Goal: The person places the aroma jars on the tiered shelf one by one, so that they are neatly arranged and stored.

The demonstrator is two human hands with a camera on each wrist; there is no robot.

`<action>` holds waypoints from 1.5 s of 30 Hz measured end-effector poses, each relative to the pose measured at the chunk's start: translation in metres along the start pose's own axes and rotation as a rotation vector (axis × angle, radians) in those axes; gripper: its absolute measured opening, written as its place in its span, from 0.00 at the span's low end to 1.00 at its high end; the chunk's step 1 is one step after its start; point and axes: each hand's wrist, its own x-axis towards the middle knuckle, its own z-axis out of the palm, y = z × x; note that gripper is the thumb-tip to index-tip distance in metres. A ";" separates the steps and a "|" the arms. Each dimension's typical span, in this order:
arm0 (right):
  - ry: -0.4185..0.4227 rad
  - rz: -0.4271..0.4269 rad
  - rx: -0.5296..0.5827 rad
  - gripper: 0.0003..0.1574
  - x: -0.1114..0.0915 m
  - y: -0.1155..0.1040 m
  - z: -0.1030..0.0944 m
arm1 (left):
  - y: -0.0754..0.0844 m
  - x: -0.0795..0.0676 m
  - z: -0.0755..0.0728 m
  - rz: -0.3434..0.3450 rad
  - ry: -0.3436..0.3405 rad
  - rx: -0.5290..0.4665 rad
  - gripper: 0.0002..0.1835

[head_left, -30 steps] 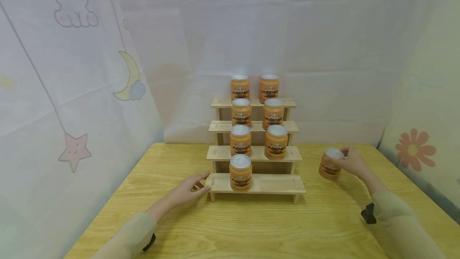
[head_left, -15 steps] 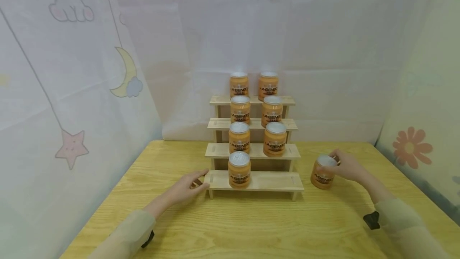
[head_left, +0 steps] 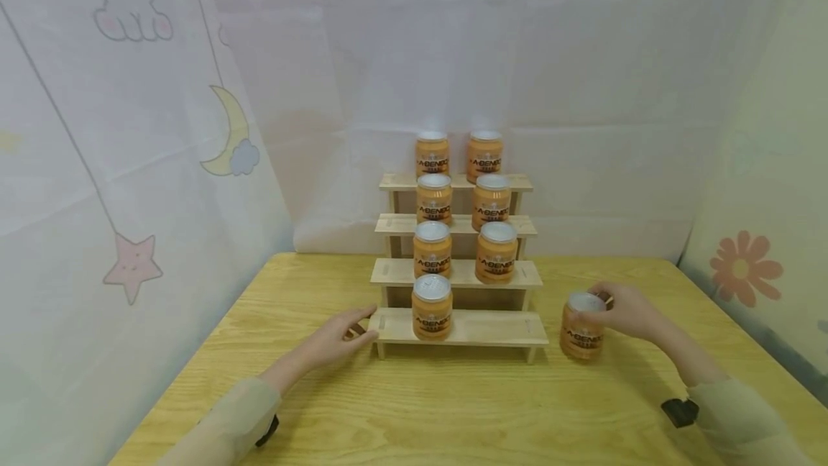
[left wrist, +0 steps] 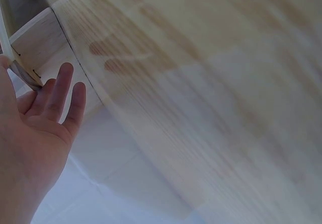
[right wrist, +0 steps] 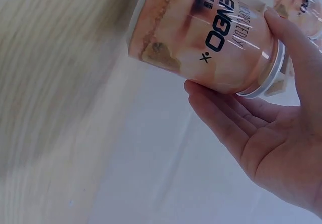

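My right hand (head_left: 624, 313) grips an orange can (head_left: 582, 340) with a silver lid, thumb and fingers round its upper part. The can is upright, right of a stepped wooden stand (head_left: 494, 328); whether its base touches the table is unclear. In the right wrist view the same can (right wrist: 211, 38) shows dark lettering. My left hand (head_left: 336, 336) holds the left end of the stand's lowest step, thumb in front and fingers behind. The left wrist view shows that hand (left wrist: 45, 118) at the board's end, some fingers extended. One can (head_left: 432, 315) stands on the lowest step's left half.
Pairs of matching cans stand on the three higher steps, among them one can (head_left: 496, 257) on the second step. The stand rests on a yellow wood-grain table (head_left: 414, 408). Pale cloth (head_left: 582, 78) hangs behind and at both sides.
My right hand has brought the can nearer and slightly left, toward the level of the lowest step. The left hand keeps its place at the stand, whose cans have not moved.
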 end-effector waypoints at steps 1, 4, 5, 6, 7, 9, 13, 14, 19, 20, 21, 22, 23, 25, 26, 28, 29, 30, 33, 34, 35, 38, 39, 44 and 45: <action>0.002 -0.001 0.006 0.39 -0.001 -0.003 -0.002 | 0.000 0.000 0.000 0.001 0.000 -0.005 0.36; 0.007 0.009 0.035 0.43 -0.005 -0.014 -0.008 | 0.001 0.000 0.000 0.003 0.003 -0.005 0.36; 0.012 0.015 0.040 0.44 -0.006 -0.019 -0.011 | 0.001 0.000 0.000 0.003 0.004 -0.006 0.36; 0.019 0.016 0.047 0.45 -0.006 -0.024 -0.012 | 0.001 -0.001 0.000 0.003 0.005 -0.006 0.36; 0.024 0.017 0.052 0.45 -0.007 -0.028 -0.014 | 0.001 -0.001 0.000 0.003 0.006 -0.006 0.36; 0.037 0.020 0.049 0.46 -0.008 -0.037 -0.016 | 0.001 -0.001 0.000 0.004 0.006 -0.005 0.36; 0.086 0.006 0.010 0.44 -0.007 -0.053 -0.013 | 0.001 -0.001 -0.001 0.008 0.002 -0.001 0.35; 0.098 -0.003 0.002 0.43 -0.006 -0.057 -0.011 | 0.001 -0.001 -0.001 0.009 0.001 0.001 0.35; 0.132 -0.042 0.010 0.40 0.003 -0.072 0.003 | 0.001 -0.001 -0.001 0.011 -0.001 0.002 0.36; 0.135 -0.047 0.022 0.40 0.005 -0.074 0.007 | 0.002 -0.001 -0.002 0.012 -0.002 0.003 0.36; 0.137 -0.052 0.033 0.40 0.007 -0.075 0.011 | 0.002 -0.001 -0.002 0.012 -0.001 0.002 0.36; 0.138 -0.056 0.040 0.41 0.008 -0.077 0.014 | 0.002 -0.001 -0.002 0.012 -0.001 0.003 0.36; 0.139 -0.063 0.054 0.41 0.010 -0.079 0.018 | 0.003 -0.001 -0.002 0.013 0.000 0.003 0.36; 0.140 -0.067 0.066 0.42 0.013 -0.082 0.025 | 0.003 -0.001 -0.002 0.014 0.000 0.003 0.36; 0.139 -0.070 0.080 0.42 0.014 -0.085 0.028 | 0.003 -0.002 -0.002 0.013 -0.001 0.002 0.36; 0.135 -0.067 0.108 0.42 0.016 -0.089 0.033 | 0.004 -0.002 -0.002 0.015 -0.004 -0.003 0.36; 0.133 -0.063 0.122 0.42 0.018 -0.090 0.036 | 0.004 -0.002 -0.002 0.014 -0.005 -0.006 0.36; 0.131 -0.062 0.141 0.42 0.019 -0.092 0.038 | 0.004 -0.003 -0.003 0.012 -0.005 -0.007 0.36; 0.138 -0.071 0.199 0.40 0.022 -0.095 0.045 | 0.005 -0.002 -0.001 0.007 -0.006 -0.009 0.36; 0.140 -0.081 0.219 0.39 0.023 -0.096 0.047 | 0.005 -0.002 -0.001 0.004 -0.004 -0.007 0.36; 0.151 -0.095 0.228 0.38 0.024 -0.097 0.049 | 0.005 -0.002 -0.001 0.002 -0.002 -0.007 0.36; 0.172 -0.124 0.259 0.35 0.025 -0.100 0.053 | 0.004 -0.002 0.000 0.004 0.002 -0.007 0.36; 0.178 -0.128 0.260 0.35 0.026 -0.101 0.054 | 0.004 -0.002 0.000 0.005 0.003 -0.011 0.36; 0.184 -0.116 0.268 0.36 0.026 -0.108 0.058 | 0.004 -0.001 -0.001 0.006 0.004 -0.014 0.36; 0.183 -0.110 0.275 0.36 0.026 -0.109 0.059 | 0.004 -0.001 -0.001 0.005 0.003 -0.014 0.36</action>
